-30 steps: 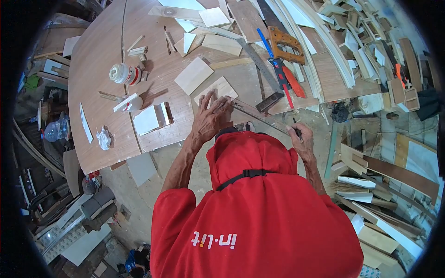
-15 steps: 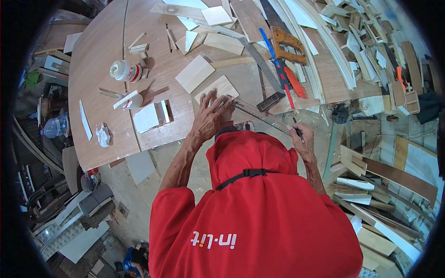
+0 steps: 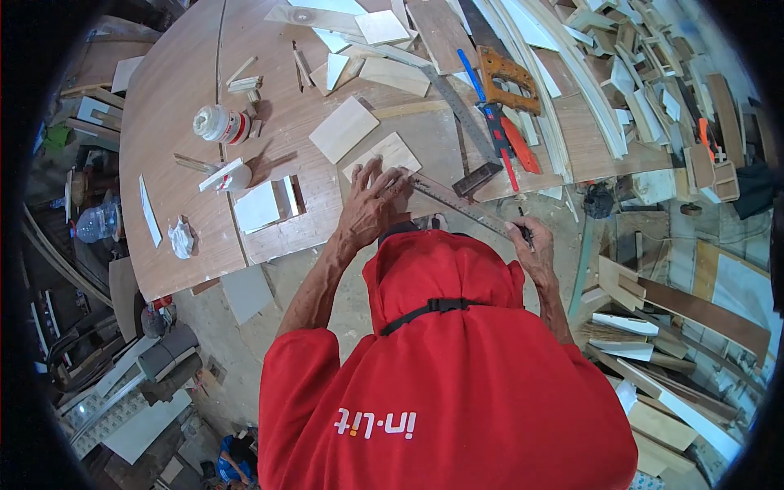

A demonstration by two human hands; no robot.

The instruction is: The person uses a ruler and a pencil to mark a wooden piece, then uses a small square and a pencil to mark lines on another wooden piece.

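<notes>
My left hand (image 3: 371, 204) is bent over the near edge of a small pale wooden board (image 3: 390, 153). Its fingers press on the board and on one end of a metal ruler (image 3: 457, 202). The ruler slants down to the right, past the table's edge. At its far end my right hand (image 3: 535, 245) is closed around it, with a thin dark pencil-like stick (image 3: 527, 235) also between the fingers. Beside the held board lies a second pale board (image 3: 344, 131). A try square (image 3: 469, 131) rests on the table just right of them.
On the wooden table (image 3: 171, 106) stand a white jar (image 3: 220, 125) and a white glue bottle (image 3: 233, 175). A handsaw (image 3: 508, 79) and red-handled tool (image 3: 518, 143) lie at right. Wood offcuts (image 3: 396, 73) pile at the back. Scrap wood (image 3: 653, 408) crowds the floor.
Both hands stay almost in place on the ruler. The red-clothed body has shifted very slightly to the left.
</notes>
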